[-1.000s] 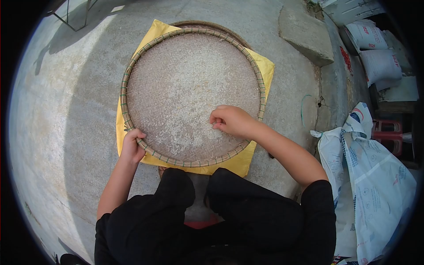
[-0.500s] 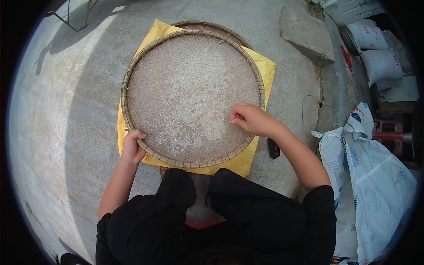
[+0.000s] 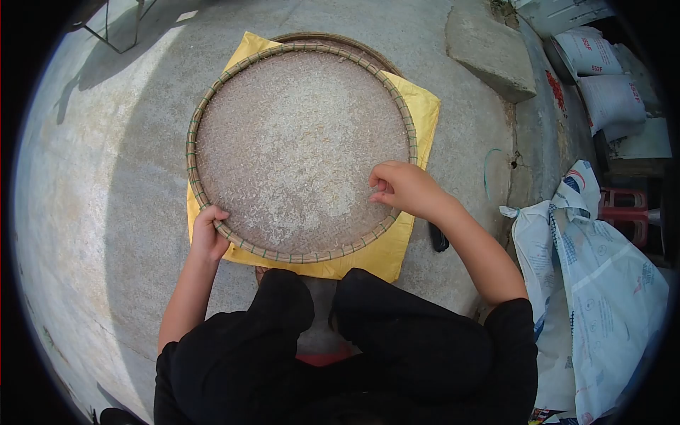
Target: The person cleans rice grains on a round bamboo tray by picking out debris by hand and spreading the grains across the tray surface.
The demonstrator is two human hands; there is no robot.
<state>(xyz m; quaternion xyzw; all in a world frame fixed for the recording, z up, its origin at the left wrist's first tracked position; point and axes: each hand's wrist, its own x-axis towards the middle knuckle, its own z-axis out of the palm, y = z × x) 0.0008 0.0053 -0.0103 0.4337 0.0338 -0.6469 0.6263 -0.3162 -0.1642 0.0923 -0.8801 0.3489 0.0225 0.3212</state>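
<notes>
While the left hand [image 3: 209, 234] is clamped on the near left rim of a large round tray of woven bamboo with green bindings [image 3: 192, 142], the right hand [image 3: 407, 189] is placed over the right side of this same tray, with its wrist near the rim. The two hands are well apart. On the right hand the fingers are curled and the thumb is near to the forefinger, but one cannot tell if a small grain is between them. Many pale, small grains [image 3: 304, 134] are spread inside the tray, thicker around the middle. The tray lies in front of the person's knees, above a yellow, smooth-looking sheet [image 3: 426, 113], and beyond its far side appears the edge of a second round brown tray [image 3: 319, 35]. On the grey concrete floor [image 3: 159, 163], a black, narrow object [image 3: 439, 239] lies partly hidden by the right forearm
</notes>
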